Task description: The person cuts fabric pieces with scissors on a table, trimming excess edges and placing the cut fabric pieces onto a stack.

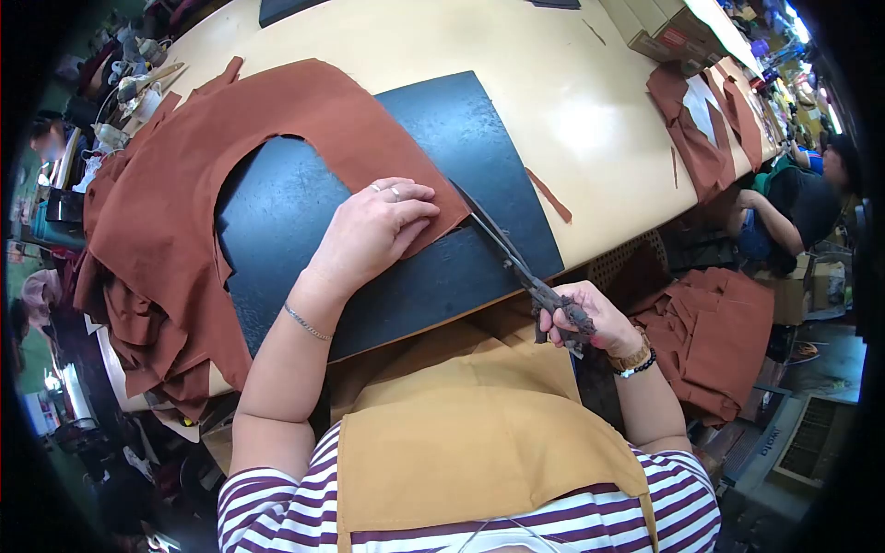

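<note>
A curved piece of rust-brown cloth (277,92) lies over a dark blue board (442,286) on the cream table (590,203). My left hand (383,221) presses on the cloth near its right end, palm down, fingers bent and close together, with rings on it. Long dark scissors (502,244) point up and left, their blades at the cloth's right edge. My right hand (585,318) is wrapped round the scissors' handles, which are covered in grey wrapping. A narrow brown strip (550,195) lies at the board's right edge.
More brown cloth hangs in folds at the table's left end (147,323). Brown pieces (696,138) lie at the far right, below a cardboard box (659,32). A brown cloth stack (710,336) stands beyond my right hand. A person (797,207) sits at the right.
</note>
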Available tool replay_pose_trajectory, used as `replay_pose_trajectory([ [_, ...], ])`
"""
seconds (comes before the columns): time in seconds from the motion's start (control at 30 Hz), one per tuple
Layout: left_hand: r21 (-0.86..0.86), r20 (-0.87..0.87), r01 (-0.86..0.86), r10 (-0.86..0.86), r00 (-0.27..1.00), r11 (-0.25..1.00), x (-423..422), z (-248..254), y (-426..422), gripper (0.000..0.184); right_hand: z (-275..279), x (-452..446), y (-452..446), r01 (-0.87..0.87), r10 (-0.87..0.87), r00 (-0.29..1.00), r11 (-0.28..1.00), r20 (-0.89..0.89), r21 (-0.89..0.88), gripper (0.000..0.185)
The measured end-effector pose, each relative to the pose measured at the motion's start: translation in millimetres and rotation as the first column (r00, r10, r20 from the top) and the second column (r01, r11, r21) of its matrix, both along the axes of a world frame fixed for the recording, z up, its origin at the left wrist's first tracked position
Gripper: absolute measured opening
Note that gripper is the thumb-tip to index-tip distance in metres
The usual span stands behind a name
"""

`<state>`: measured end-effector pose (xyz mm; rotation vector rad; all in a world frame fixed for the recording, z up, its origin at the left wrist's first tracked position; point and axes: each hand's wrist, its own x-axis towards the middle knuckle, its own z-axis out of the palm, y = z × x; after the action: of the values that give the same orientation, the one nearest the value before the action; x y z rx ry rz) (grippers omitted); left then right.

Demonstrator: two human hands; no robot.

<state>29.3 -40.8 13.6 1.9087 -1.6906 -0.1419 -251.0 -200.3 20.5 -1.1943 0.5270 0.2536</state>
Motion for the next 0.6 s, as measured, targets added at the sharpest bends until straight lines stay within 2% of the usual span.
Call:
replay_pose_trajectory([
  [0.17,-0.023,0.025,-0.003,0.004,1.000,1.000,-2.7,-1.0,0.2,0.016,3.6,3.6,1.2,-0.014,0.014,1.000,0.999,0.007,-0.031,0.022],
  [0.37,0.011,-0.051,-0.015,0.015,0.999,1.000,-1.3,0.1,0.3,0.019,3.3,1.5,1.5,-0.026,0.025,1.000,0.994,-0.010,-0.109,0.021],
  [0.47,0.070,-0.033,-0.115,0.117,0.993,0.991,0.5,8.4,1.0,0.034,-0.6,-7.0,-1.7,-0.056,0.047,0.995,0.994,-0.085,-0.099,0.021],
  [0.57,0.082,0.205,-0.325,0.304,0.931,0.942,1.2,1.7,4.1,0.056,2.7,-12.3,-0.9,-0.041,0.033,0.995,0.996,-0.096,-0.082,0.021],
  [0.6,0.166,0.177,-0.350,0.321,0.930,0.922,3.2,0.6,5.1,0.068,2.8,-13.4,0.0,-0.028,0.022,0.996,0.997,-0.083,-0.068,0.021],
])
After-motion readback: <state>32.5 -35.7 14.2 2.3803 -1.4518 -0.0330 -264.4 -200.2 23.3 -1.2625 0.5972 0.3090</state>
